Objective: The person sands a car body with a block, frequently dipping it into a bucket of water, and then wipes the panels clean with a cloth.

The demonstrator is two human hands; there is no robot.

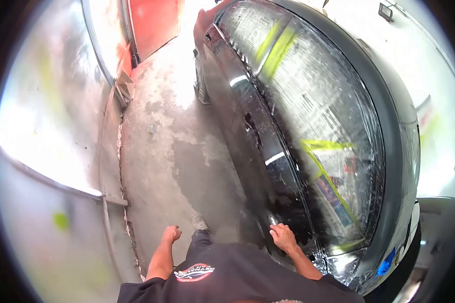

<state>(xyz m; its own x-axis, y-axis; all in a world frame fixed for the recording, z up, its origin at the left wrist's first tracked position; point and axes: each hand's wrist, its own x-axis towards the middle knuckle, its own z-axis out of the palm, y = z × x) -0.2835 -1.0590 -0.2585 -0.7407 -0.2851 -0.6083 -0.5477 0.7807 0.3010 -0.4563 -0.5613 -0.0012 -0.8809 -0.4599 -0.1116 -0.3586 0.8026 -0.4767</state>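
Observation:
My left hand [171, 234] hangs over the concrete floor, its fingers curled in, with nothing visible in it. By the lower side of a dark car [247, 101], my right hand [284, 236] is closed, the fingers bent toward the panel. A small shiny patch or object [273, 220] shows at its fingertips; what it is cannot be made out. The car's glossy black door panel [287, 182] carries pale reflections. Newspaper [313, 96] under clear plastic covers the side windows, with yellow-green tape [326, 145] across it.
A pale wall [55, 116] runs along the left, with a red door [154, 25] at the far end. The concrete floor [151, 171] has a dark patch. My shoe [199, 222] is near my left hand. A floodlight [385, 12] is at the upper right.

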